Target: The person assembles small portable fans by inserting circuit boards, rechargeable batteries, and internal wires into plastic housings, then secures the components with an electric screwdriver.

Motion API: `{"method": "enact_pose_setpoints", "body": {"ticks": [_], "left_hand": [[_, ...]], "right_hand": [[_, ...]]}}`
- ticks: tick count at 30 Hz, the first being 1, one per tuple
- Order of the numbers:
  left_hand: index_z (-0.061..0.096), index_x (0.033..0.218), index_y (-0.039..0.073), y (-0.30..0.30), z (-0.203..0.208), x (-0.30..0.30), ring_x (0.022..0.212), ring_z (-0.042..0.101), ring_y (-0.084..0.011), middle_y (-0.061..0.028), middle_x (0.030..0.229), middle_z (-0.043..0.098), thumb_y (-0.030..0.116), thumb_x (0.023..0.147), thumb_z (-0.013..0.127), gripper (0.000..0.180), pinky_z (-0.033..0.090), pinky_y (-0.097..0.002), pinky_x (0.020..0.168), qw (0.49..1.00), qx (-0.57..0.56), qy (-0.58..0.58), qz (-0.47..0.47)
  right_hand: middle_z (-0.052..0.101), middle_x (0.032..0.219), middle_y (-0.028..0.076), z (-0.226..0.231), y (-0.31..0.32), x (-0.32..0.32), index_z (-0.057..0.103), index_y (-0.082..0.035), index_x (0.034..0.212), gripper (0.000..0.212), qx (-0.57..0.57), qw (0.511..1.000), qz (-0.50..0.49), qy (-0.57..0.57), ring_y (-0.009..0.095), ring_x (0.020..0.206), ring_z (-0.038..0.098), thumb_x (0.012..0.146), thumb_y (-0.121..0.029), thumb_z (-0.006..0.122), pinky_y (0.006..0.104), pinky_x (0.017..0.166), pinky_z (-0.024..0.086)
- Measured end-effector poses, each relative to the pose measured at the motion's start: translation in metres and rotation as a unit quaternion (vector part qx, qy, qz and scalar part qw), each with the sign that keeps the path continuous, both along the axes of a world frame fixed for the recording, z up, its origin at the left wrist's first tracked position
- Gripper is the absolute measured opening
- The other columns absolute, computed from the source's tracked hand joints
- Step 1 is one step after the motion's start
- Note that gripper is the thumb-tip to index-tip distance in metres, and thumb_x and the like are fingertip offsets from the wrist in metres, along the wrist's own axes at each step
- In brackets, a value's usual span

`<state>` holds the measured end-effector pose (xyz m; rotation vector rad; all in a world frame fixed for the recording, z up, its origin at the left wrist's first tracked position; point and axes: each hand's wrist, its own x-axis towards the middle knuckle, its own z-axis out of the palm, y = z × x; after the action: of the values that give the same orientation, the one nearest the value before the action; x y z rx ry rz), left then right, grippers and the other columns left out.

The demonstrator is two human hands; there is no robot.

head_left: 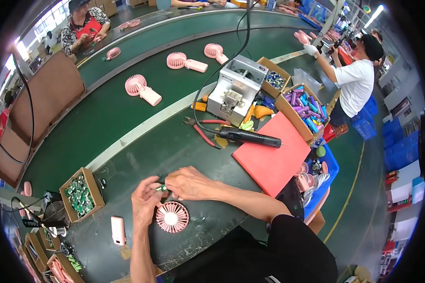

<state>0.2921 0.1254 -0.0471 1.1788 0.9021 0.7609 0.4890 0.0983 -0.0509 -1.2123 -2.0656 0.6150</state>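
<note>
My left hand (146, 197) is closed, its fingertips pinching a small green circuit board (161, 187). From the right, my right hand (190, 184) reaches in with its fingers pressed together at the board's other end. Just below both hands a round pink fan head (172, 217) lies on the dark green bench (141, 162), close to my left wrist. Whether a wire joins the fan head to the board is hidden by my fingers. To the left of my left forearm lies a pink handle shell (118, 230).
A carton of circuit boards (99, 200) stands left. Ahead are pliers (205, 132), a black electric screwdriver (250, 137), a grey machine (236, 89) and a red pad (274, 153). A box of batteries (307, 108) stands at right. Pink fans (136, 85) lie on the conveyor beyond; co-workers sit around.
</note>
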Motion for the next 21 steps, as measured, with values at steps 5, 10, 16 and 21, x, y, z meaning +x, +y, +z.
{"method": "enact_pose_setpoints", "body": {"ticks": [5, 10, 16, 21], "left_hand": [[0.048, 0.126, -0.001, -0.047, 0.037, -0.022, 0.117, 0.048, -0.0379, -0.0209, 0.124, 0.051, 0.012, 0.065, 0.076, 0.068, 0.038, -0.0472, 0.101, 0.86, 0.406, 0.308, -0.024], [0.056, 0.115, 0.005, -0.082, 0.041, -0.017, 0.131, 0.033, -0.041, -0.0176, 0.133, 0.043, 0.013, 0.074, 0.066, 0.043, 0.027, -0.0609, 0.106, 0.703, 0.558, 0.373, -0.235], [0.058, 0.108, 0.001, -0.053, 0.038, -0.053, 0.123, 0.044, -0.0363, -0.0172, 0.128, 0.049, 0.008, 0.07, 0.066, 0.04, 0.034, -0.055, 0.105, 0.659, 0.602, 0.425, -0.147], [0.056, 0.114, -0.005, -0.115, 0.011, -0.044, 0.095, 0.064, -0.0281, -0.017, 0.106, 0.064, 0.018, 0.083, 0.071, 0.041, 0.052, -0.0358, 0.086, 0.951, 0.249, 0.171, 0.059]], "right_hand": [[0.063, 0.077, 0.015, 0.005, 0.0, 0.011, 0.055, -0.002, 0.073, 0.023, -0.007, 0.992, -0.034, -0.125, 0.035, 0.071, 0.064, 0.077, -0.02, 0.067, 0.044, 0.061, 0.051], [0.061, 0.07, 0.017, 0.017, -0.021, 0.031, 0.057, -0.004, 0.076, 0.021, -0.032, 0.987, -0.099, -0.12, 0.039, 0.069, 0.06, 0.079, -0.022, 0.069, 0.0443, 0.056, 0.047], [0.063, 0.07, 0.017, 0.023, -0.039, 0.018, 0.061, -0.002, 0.081, 0.011, -0.085, 0.986, -0.12, -0.078, 0.036, 0.061, 0.061, 0.083, -0.012, 0.063, 0.0409, 0.055, 0.047], [0.065, 0.067, 0.005, 0.018, -0.066, -0.01, 0.063, 0.004, 0.083, 0.012, -0.32, 0.894, -0.176, 0.258, 0.008, 0.059, 0.059, 0.087, -0.006, 0.06, 0.024, 0.053, 0.047]]}}
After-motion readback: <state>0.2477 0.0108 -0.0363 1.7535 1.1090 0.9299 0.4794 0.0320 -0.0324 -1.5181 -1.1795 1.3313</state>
